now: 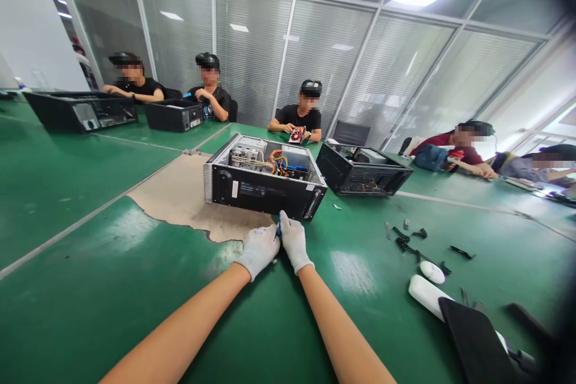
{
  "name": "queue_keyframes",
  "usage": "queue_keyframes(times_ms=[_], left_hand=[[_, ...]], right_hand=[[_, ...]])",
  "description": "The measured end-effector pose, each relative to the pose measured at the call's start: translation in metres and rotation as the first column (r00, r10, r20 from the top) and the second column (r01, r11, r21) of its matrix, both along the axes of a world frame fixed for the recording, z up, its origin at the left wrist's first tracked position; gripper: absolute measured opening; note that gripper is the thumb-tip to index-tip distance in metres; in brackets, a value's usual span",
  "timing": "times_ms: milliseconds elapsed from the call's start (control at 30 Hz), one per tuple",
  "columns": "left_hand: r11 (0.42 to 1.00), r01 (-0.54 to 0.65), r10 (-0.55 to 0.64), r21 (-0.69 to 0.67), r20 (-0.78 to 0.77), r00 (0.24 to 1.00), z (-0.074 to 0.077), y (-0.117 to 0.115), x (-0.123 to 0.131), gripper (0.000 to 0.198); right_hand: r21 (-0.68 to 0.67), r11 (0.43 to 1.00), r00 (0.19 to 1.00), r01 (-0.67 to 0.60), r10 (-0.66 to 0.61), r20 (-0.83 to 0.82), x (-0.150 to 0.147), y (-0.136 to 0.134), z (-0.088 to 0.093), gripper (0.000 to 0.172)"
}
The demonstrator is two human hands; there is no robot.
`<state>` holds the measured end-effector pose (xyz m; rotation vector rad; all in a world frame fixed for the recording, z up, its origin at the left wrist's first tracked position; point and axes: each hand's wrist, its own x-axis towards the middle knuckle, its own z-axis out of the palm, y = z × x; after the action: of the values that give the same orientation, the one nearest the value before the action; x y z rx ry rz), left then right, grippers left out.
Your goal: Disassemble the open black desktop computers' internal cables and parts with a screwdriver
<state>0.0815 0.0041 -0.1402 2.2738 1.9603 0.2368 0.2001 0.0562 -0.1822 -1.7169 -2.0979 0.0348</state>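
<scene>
Both of my hands wear white gloves and meet on the green table just in front of an open black computer case (pixel 265 180). My left hand (pixel 260 248) and my right hand (pixel 293 241) are closed together around a small blue object (pixel 279 228), too small to name. The case lies with its top off, showing coloured cables and a drive cage inside.
A second open case (pixel 362 171) stands right of mine. Small black parts (pixel 407 240), a white mouse-like object (pixel 432 272), a white bar and a black panel (pixel 477 342) lie at the right. Several people sit along the far side with more cases (pixel 81 109). A worn patch (pixel 180 198) shows in the green table mat.
</scene>
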Motion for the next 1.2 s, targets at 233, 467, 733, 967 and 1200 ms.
queue_keyframes(times_ms=[233,467,733,967,1200], left_hand=[[1.000,0.001,-0.002,0.013,0.008,1.000,-0.0041,0.0012,0.0005,0.030],[1.000,0.001,0.000,-0.002,0.024,1.000,-0.0016,-0.0003,0.0009,0.030],[1.000,-0.001,0.000,0.031,0.035,0.999,-0.0066,0.0011,0.0008,0.030],[0.999,0.003,-0.005,0.045,0.042,0.999,-0.0061,0.0006,0.0006,0.028],[0.999,0.002,-0.003,0.032,0.040,0.999,-0.0046,0.0000,0.0007,0.027]], right_hand=[[-0.016,1.000,0.992,-0.001,0.000,-0.122,0.0005,0.0012,-0.0026,0.047],[-0.001,1.000,0.997,-0.002,0.002,0.080,0.0007,-0.0016,0.0002,0.051],[0.012,1.000,0.999,-0.003,0.002,0.054,0.0001,-0.0015,0.0000,0.050],[0.067,0.998,0.996,-0.006,0.001,0.084,0.0013,0.0009,-0.0052,0.049],[0.065,0.998,0.997,-0.010,0.005,0.083,0.0017,0.0018,-0.0052,0.049]])
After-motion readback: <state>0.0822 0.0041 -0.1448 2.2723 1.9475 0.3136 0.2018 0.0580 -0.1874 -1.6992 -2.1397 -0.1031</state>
